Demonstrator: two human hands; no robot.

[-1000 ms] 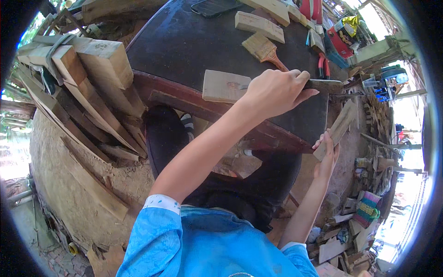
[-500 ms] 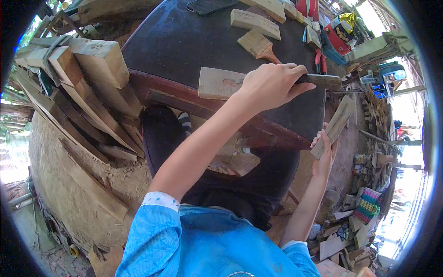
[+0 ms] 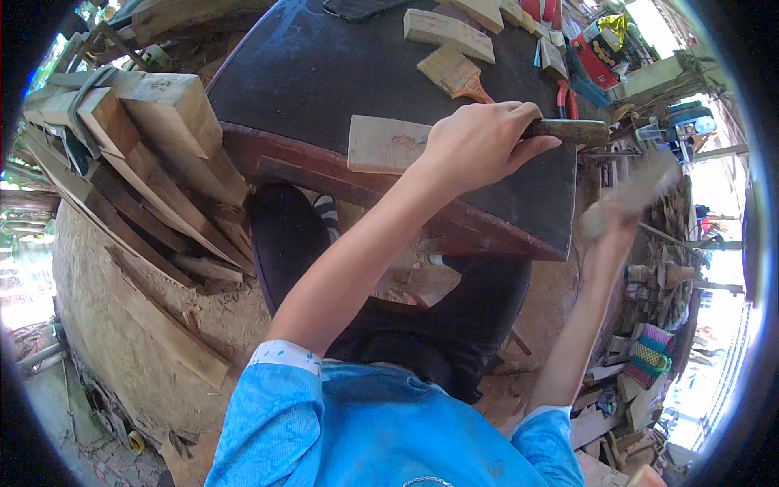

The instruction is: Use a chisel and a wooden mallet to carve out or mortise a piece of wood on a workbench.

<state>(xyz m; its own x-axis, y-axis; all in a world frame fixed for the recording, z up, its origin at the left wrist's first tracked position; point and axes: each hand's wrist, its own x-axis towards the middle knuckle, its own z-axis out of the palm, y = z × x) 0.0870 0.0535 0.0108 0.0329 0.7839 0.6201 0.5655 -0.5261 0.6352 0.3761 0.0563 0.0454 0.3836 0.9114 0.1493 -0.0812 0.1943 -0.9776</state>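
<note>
Since half a second ago, right hand (image 3: 604, 219) swings its blurred pale wooden stick (image 3: 637, 188) upward past the dark table's (image 3: 324, 73) right edge. Left hand (image 3: 479, 146) clasps a dark tool handle (image 3: 572, 130) over the flat pale wooden block (image 3: 381, 144).

On the dark table (image 3: 324, 73), the left hand (image 3: 479, 146) presses a flat wooden block (image 3: 385, 144) at the near edge. Beyond the table's right corner, the right hand (image 3: 613, 219) grips a blurred wooden stick (image 3: 641, 191).

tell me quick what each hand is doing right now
Left hand: closed around a dark tool, pressed on the flat wood block.
Right hand: gripping a wooden mallet, motion-blurred, off the bench's right edge.
</note>
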